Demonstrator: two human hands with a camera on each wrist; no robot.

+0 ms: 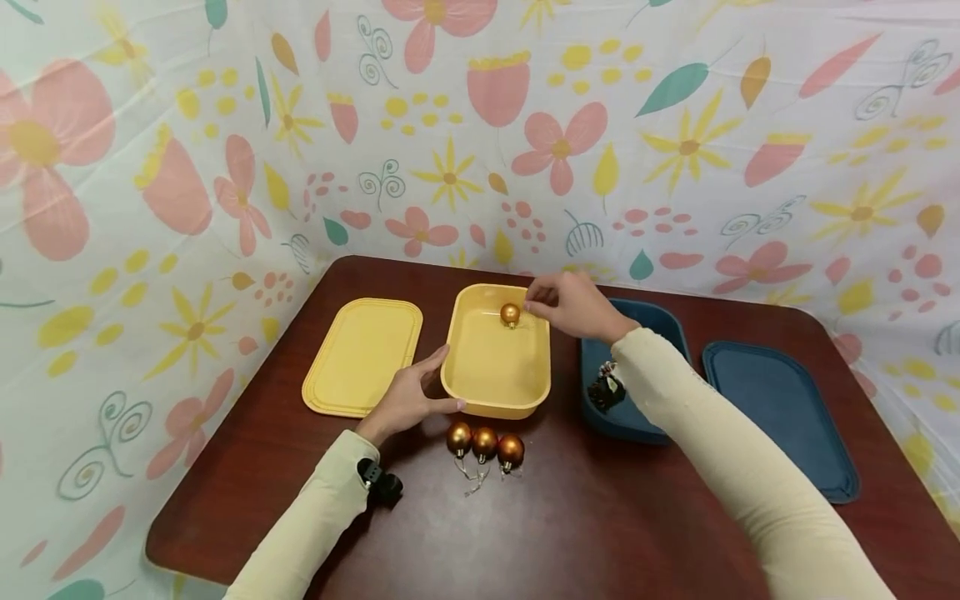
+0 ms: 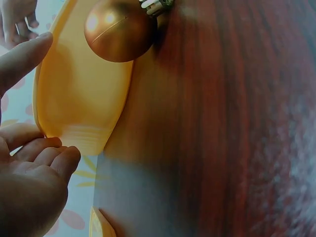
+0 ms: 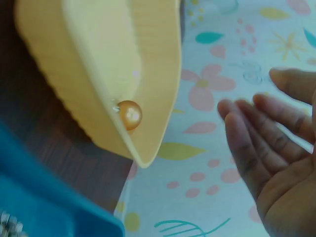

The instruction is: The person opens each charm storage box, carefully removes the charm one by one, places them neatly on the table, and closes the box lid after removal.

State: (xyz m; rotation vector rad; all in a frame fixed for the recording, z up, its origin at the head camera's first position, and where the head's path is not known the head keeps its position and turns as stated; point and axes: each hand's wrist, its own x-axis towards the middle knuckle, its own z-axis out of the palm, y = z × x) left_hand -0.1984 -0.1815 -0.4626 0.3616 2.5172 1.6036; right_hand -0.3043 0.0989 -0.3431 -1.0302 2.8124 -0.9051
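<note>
A yellow plastic container (image 1: 495,354) stands at the middle of the table. One copper-gold Christmas ball (image 1: 510,314) lies inside it, towards the far right end. My left hand (image 1: 411,394) holds the container's near left corner, thumb at the front rim and fingers against the left side. Just above the container's far right rim is my right hand (image 1: 573,304); in the right wrist view its fingers (image 3: 242,143) are loosely bent, with nothing between them. Three more Christmas balls (image 1: 484,445) sit in a row in front of the container, their silvery loops towards me.
A yellow lid (image 1: 366,354) lies to the left. Right of the yellow container stands a blue container (image 1: 626,432) with a dark ornament (image 1: 606,390) in it, partly hidden by my right arm. A blue lid (image 1: 783,417) lies farther right. Patterned cloth (image 1: 480,167) hangs behind the table.
</note>
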